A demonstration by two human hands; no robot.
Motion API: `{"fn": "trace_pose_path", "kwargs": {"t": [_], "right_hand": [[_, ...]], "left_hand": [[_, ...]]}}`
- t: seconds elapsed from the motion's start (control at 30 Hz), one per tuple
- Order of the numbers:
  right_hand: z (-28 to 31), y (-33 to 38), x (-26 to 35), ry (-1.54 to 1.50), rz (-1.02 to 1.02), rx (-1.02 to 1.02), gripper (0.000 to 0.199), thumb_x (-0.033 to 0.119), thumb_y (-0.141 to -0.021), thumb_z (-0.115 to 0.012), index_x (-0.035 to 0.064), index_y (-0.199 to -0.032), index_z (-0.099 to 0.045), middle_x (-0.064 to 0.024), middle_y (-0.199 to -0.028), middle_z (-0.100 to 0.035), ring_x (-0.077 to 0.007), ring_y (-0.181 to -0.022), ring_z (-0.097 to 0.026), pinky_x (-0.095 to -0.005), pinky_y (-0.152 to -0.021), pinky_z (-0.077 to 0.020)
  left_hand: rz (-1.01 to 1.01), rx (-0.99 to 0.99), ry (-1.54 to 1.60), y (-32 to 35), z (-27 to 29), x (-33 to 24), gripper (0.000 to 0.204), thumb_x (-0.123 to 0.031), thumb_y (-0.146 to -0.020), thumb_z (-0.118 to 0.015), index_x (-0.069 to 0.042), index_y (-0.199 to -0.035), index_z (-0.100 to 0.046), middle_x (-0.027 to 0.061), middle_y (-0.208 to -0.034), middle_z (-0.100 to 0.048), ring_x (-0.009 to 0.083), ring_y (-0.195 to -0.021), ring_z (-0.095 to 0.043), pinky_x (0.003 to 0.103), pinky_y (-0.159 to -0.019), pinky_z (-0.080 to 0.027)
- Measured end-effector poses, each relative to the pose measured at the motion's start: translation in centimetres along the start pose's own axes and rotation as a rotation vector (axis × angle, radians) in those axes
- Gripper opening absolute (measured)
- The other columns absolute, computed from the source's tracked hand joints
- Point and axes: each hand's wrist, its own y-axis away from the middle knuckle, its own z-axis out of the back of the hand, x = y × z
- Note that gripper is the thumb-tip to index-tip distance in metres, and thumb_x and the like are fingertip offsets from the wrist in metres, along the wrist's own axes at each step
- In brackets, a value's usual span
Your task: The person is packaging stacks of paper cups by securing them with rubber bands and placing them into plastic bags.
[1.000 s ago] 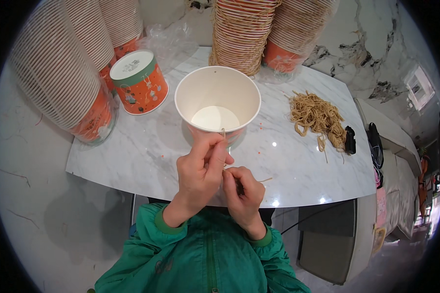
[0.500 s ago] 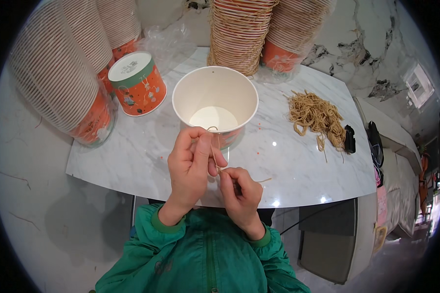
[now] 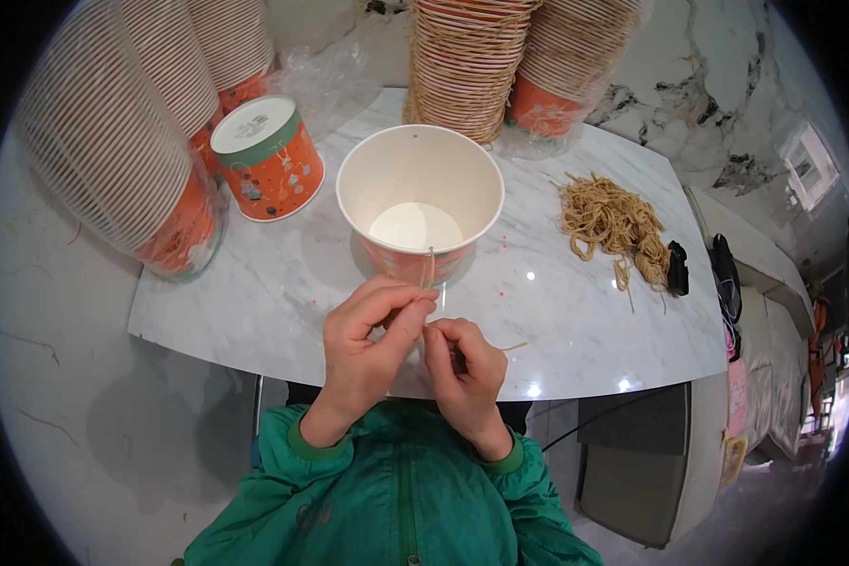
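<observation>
A paper bucket (image 3: 420,174) with a white inside stands upright on the table, its mouth facing up. Tan twine (image 3: 430,269) runs from its near rim down the outside to my fingers. My left hand (image 3: 373,325) pinches the twine with thumb and fingertips just below and in front of the bucket. Close beside it, my right hand (image 3: 467,363) is closed on the same twine, and a loose end sticks out to its right. The exact spot where the twine passes between my fingertips is hidden.
An orange and green bucket (image 3: 269,170) sits upside down at left. Plastic-wrapped bucket stacks (image 3: 104,141) rise beyond it. A stack hung with twine (image 3: 462,66) stands at the back. A twine heap (image 3: 613,222) lies at right beside a black clip-like object (image 3: 676,269).
My left hand has dropped away from the bucket's rim toward my right hand, and the twine at the rim now hangs straighter. My right hand has barely moved.
</observation>
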Motion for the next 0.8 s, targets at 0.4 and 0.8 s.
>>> {"fn": "trace_pose_path", "kwargs": {"t": [0.4, 0.8], "right_hand": [[0.0, -0.4, 0.3, -0.003, 0.003, 0.002, 0.002, -0.001, -0.094, -0.067, -0.0023, -0.096, -0.066, -0.0054, -0.071, -0.064, -0.0071, -0.056, -0.058, -0.0230, -0.051, -0.0441], [1.1, -0.2, 0.7, 0.094, 0.060, 0.138, 0.004, -0.002, -0.091, -0.067, 0.0001, -0.095, -0.066, -0.0076, -0.067, -0.061, -0.0113, -0.053, -0.059, -0.0264, -0.050, -0.0452]], "left_hand": [[-0.107, -0.070, -0.086, 0.0, 0.0, 0.3, 0.020, 0.005, -0.094, -0.061, 0.003, -0.110, -0.074, 0.0057, -0.092, -0.067, 0.0074, -0.071, -0.060, 0.020, -0.059, -0.044], [-0.036, -0.121, 0.113, -0.3, -0.7, 0.9, 0.021, 0.001, -0.099, -0.057, 0.005, -0.115, -0.070, 0.0077, -0.081, -0.071, 0.0074, -0.064, -0.059, 0.020, -0.055, -0.044]]}}
